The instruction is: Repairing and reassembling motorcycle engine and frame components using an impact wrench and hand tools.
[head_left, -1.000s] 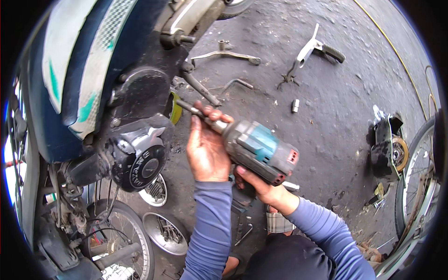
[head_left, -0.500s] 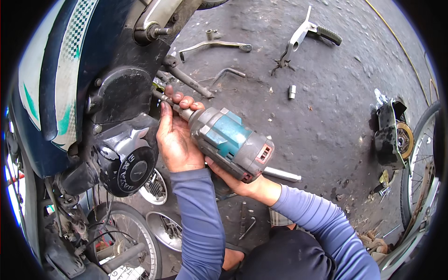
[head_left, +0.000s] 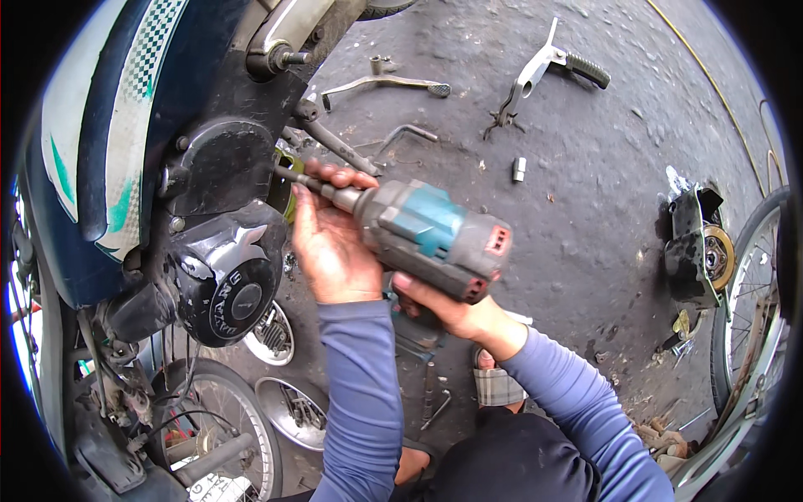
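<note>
A teal and black cordless impact driver [head_left: 435, 224] lies across both my hands, slightly blurred. My left hand [head_left: 336, 259] is closed around its nose from below, fingertips curling over the shaft. My right hand [head_left: 460, 320] is wrapped round its grip, largely hidden behind the body. From the nose a slim metal shaft [head_left: 322, 186] points left toward the motorbike, its tip close to the black engine side; whether it touches anything there I cannot tell. Below that tip is the black round engine cover [head_left: 238, 293], and a yellow-green part [head_left: 288, 194] shows behind the shaft.
Farther off on the dark ground lie a metal foot pedal lever [head_left: 389, 79], a footrest bracket [head_left: 535, 71] and a small socket [head_left: 519, 170]. A black housing with a round ring [head_left: 690, 268] stands at right beside a wheel [head_left: 726, 335]. Metal bowls [head_left: 269, 393] of small parts sit lower left.
The impact driver and both my hands have shifted right, away from the engine, so more of the shaft and the yellow-green part show. My grip on it looks the same.
</note>
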A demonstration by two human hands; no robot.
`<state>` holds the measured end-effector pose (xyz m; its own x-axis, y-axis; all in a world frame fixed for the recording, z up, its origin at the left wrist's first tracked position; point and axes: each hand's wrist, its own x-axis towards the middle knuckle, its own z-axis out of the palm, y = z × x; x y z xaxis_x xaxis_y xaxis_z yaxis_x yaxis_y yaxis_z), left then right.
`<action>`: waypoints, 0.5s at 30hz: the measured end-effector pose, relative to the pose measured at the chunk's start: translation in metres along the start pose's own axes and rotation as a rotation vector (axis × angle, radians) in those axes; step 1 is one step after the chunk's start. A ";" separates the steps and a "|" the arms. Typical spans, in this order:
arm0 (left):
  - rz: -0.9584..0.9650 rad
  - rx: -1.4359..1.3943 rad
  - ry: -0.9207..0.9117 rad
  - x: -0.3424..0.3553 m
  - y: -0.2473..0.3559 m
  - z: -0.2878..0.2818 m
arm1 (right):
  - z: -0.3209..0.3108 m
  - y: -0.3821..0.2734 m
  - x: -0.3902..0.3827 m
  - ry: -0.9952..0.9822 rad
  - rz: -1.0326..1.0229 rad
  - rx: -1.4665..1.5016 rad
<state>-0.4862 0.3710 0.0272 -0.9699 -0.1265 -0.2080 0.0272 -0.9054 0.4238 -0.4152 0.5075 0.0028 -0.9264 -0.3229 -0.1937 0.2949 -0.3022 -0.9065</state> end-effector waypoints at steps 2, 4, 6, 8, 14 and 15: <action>-0.043 -0.004 -0.001 -0.008 -0.016 0.004 | -0.010 -0.001 -0.011 0.007 0.212 0.367; -0.108 0.212 0.008 -0.019 -0.035 0.001 | -0.038 -0.009 -0.023 -0.009 0.228 0.466; -0.235 0.357 0.156 -0.026 -0.050 -0.018 | -0.082 -0.022 -0.038 0.079 0.349 0.462; -0.140 0.671 0.204 -0.039 -0.042 -0.021 | -0.132 -0.020 -0.048 0.149 0.500 0.357; 0.670 1.592 -0.308 -0.096 0.039 0.049 | -0.203 -0.032 -0.062 0.512 0.556 -1.006; 0.787 1.618 -0.334 -0.099 0.054 0.060 | -0.205 -0.041 -0.068 0.523 0.476 -1.832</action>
<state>-0.4035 0.3586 0.1239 -0.8564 -0.0191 0.5160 0.4113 0.5788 0.7041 -0.4126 0.7257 -0.0236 -0.9263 0.2723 -0.2605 0.2609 0.9622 0.0783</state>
